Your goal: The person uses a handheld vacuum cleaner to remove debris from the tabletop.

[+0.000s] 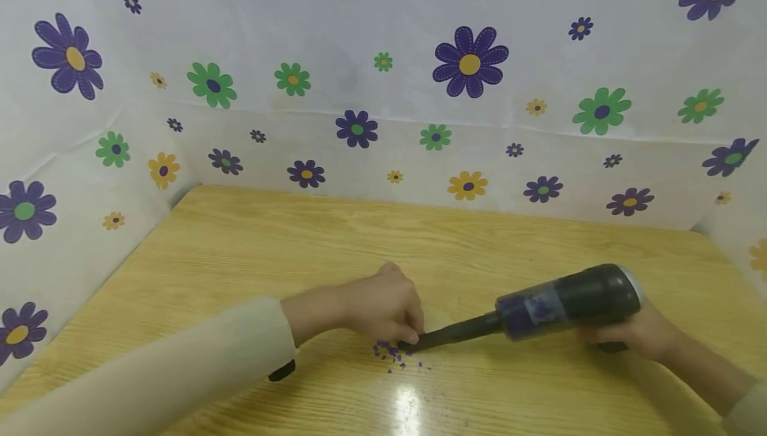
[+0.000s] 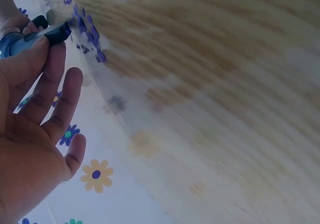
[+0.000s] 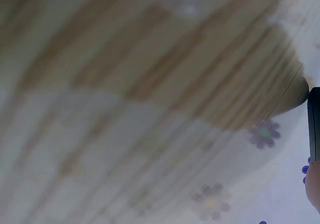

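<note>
A dark handheld vacuum cleaner (image 1: 590, 296) with a clear dust cup lies across the right of the head view. My right hand (image 1: 638, 333) grips its handle. Its narrow black nozzle (image 1: 461, 329) points left and down to the table. Near the tip, my left hand (image 1: 383, 306) pinches the nozzle between thumb and fingers; in the left wrist view the other fingers of this hand (image 2: 37, 129) are loosely bent. Small purple bits (image 1: 392, 351) lie scattered around the nozzle's mouth. The right wrist view catches only a dark part of the vacuum (image 3: 314, 124) and a fingertip (image 3: 313, 184).
The wooden table (image 1: 287, 236) has a glossy, light-reflecting top. A white cloth with printed flowers (image 1: 383, 96) hangs behind it and along both sides. Under the left sleeve (image 1: 228, 336) a small black strap or device (image 1: 282, 371) shows.
</note>
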Demonstrator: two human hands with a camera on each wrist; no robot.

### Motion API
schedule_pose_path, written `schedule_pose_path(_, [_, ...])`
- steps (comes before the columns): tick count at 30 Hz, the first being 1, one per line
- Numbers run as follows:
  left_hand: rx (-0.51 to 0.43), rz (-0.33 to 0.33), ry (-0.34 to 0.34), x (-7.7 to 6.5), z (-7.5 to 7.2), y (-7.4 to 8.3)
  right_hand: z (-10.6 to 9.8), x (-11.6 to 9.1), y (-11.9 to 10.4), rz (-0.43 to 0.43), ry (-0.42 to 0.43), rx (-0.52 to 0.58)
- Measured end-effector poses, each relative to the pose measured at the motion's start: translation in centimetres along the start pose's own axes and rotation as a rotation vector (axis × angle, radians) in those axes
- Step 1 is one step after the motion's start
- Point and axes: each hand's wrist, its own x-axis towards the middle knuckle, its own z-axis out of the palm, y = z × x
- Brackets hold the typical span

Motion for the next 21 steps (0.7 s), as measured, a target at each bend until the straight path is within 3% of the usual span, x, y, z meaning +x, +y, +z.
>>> schedule_pose_path(9, [0.011, -0.008, 0.004, -0.4, 0.2, 0.1, 0.1, 0.2, -0.1, -0.003, -0.006, -0.031])
schedule_pose_path(21, [0.006, -0.003, 0.032, -2.2, 0.7, -0.8, 1.7, 0.9, -0.7, 0.140, 0.039, -0.188])
